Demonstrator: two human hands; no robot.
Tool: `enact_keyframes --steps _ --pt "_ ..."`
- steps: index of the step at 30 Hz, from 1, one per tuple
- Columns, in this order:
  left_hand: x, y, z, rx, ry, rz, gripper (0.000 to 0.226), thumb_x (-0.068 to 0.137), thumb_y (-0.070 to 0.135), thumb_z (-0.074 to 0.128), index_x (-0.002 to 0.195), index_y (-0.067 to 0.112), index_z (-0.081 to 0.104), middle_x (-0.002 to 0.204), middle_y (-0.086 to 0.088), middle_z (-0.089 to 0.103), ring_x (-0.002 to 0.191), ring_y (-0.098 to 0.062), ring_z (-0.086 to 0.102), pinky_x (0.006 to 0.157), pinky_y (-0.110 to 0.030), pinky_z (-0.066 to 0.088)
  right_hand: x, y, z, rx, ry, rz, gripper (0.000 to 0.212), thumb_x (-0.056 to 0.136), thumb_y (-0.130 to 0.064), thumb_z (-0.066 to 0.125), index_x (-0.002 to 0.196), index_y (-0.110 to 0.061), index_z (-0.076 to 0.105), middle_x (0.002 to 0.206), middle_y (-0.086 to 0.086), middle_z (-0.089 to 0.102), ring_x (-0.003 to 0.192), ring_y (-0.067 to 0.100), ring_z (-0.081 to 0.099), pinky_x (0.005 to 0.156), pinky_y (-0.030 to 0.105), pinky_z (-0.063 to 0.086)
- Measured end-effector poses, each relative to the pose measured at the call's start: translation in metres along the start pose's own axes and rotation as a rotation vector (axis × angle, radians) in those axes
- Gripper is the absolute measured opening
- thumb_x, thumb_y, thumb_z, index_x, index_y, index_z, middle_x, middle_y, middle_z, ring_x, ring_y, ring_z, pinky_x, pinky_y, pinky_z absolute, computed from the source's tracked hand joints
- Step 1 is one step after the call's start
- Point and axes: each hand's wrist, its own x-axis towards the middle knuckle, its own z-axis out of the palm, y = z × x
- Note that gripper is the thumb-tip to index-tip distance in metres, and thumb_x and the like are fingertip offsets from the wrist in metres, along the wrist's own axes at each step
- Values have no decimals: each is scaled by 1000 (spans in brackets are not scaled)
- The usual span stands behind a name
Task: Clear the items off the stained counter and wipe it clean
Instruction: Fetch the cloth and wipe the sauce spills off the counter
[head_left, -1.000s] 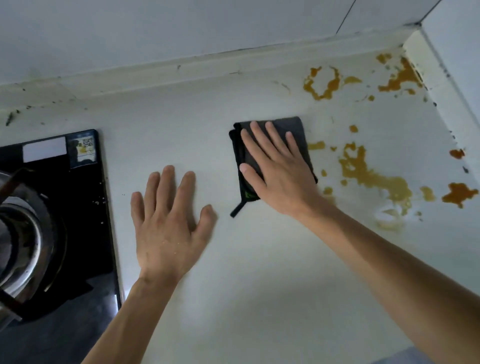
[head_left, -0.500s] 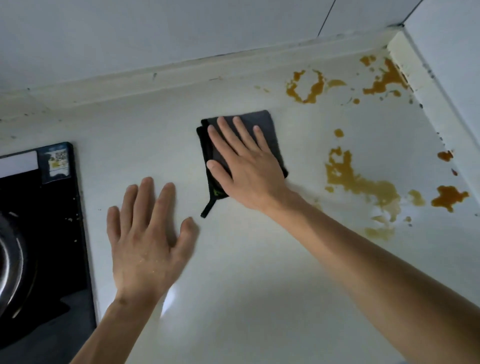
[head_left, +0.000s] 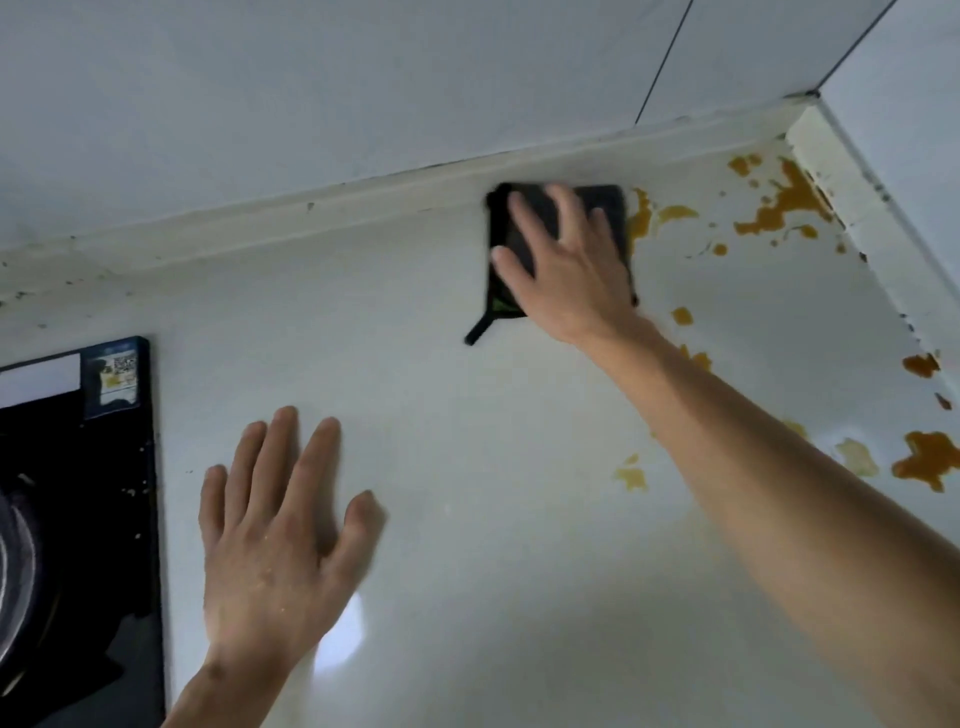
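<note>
While the right hand lies flat on a dark folded cloth, its fingers are straight and slightly spread, pressing down on the fabric rather than curling round it; the fingertips are blurred. That cloth sits on the pale counter right against the raised back edge where the counter meets the tiled wall, and a short black loop trails from the cloth's near left corner. Orange-brown stains spread across the counter to the right of the cloth, the closest smear touching the cloth's right edge, with more blotches nearer the side wall and others partly hidden behind the right forearm. Well to the left of the cloth and nearer the person, the left hand rests palm down on a bare part of the counter, fingers extended and fanned wide, thumb out to the side, holding nothing. Farther left of the cloth, at the frame's edge, a black stove top is set into the counter, with a sticker on its far corner and part of a metal burner ring showing.
</note>
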Motion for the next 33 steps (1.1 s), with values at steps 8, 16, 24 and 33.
enact_keyframes --steps 8,16,24,33 --pt "-1 2 1 1 14 -5 71 94 61 40 161 40 29 174 6 15 162 -18 7 129 -53 9 -46 -57 8 22 -41 -141 68 100 -56 35 160 -26 36 167 12 30 157 28 21 126 51 13" --pt "1 -4 5 0 34 -14 73 92 64 42 161 44 29 174 13 13 162 -12 6 129 -44 3 11 21 -3 -61 -54 -179 67 103 -61 32 163 -30 29 167 0 28 157 20 19 127 47 15" --pt "0 0 3 1 32 -14 72 93 61 44 160 40 31 173 8 17 162 -16 9 129 -43 2 -25 57 -12 55 -87 232 71 103 -60 26 165 -28 17 173 10 9 160 27 4 129 52 4" --pt "-1 5 -3 -22 41 -2 70 93 58 44 159 36 35 172 1 23 161 -19 12 128 -48 8 -18 67 -19 22 -163 60 70 102 -64 27 165 -36 14 175 3 4 161 23 1 129 50 2"
